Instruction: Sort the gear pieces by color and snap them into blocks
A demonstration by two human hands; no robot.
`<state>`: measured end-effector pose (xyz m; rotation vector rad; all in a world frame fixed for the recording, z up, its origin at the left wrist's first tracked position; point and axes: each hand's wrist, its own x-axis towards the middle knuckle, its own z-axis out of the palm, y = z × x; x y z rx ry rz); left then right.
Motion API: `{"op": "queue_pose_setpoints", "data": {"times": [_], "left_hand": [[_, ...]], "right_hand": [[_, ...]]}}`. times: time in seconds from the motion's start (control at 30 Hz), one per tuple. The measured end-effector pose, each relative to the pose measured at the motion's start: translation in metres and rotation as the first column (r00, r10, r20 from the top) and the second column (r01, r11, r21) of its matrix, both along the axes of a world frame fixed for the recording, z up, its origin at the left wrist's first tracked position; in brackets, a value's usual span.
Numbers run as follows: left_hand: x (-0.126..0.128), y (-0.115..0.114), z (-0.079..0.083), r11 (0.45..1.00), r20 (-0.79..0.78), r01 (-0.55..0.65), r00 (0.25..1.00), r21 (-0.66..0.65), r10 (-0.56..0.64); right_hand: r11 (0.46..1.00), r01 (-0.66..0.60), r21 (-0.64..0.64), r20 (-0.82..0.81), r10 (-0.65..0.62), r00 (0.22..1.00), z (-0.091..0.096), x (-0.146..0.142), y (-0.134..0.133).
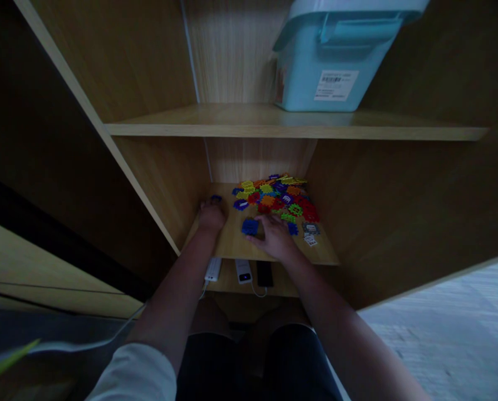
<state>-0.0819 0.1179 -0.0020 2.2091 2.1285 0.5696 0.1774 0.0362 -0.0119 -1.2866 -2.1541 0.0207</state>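
Note:
On the left of the lower shelf, my left hand (212, 215) is closed, its back toward me and its fingers curled down. A dark blue plastic piece (216, 198) shows just past its fingertips; the grip itself is partly hidden. My right hand (276, 236) curves thumb and fingers around the right side of a blue notched building piece (249, 226), which is on or just above the shelf board. Beyond both hands spreads a heap of colourful interlocking plastic pieces (267, 200), mostly red, yellow, orange, green and purple. More blue pieces (292, 228) lie beside my right hand.
A grey piece (311, 228) and a small white printed piece (310, 239) lie at the right. Below are a white power strip (213, 269), a white power bank (243, 272) and a black device (264, 273) with cables. A light blue bin (324, 61) stands on the upper shelf (232, 120).

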Motion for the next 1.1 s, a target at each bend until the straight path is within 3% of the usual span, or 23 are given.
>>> {"op": "queue_pose_setpoints", "data": {"times": [0.17, 0.4, 0.7, 1.1], "left_hand": [[0.002, -0.012, 0.000, 0.993, 0.014, -0.095, 0.995, 0.063, 0.094], [0.003, -0.020, -0.001, 0.990, 0.009, -0.031, 0.999, 0.135, 0.030], [0.006, -0.021, 0.001, 0.993, -0.082, -0.038, 0.995, 0.115, 0.047], [0.007, -0.025, 0.003, 0.986, -0.015, -0.016, 1.000, 0.163, 0.019]], "right_hand": [[1.000, 0.009, -0.022, 0.000, -0.009, 1.000, -0.002, 0.000, 0.002], [0.999, -0.001, -0.047, -0.027, 0.000, 1.000, 0.001, 0.000, 0.002], [0.993, 0.007, -0.115, -0.051, -0.013, 0.999, 0.001, 0.000, 0.006], [0.983, 0.152, -0.099, 0.066, -0.146, 0.987, 0.009, -0.008, 0.007]]}}
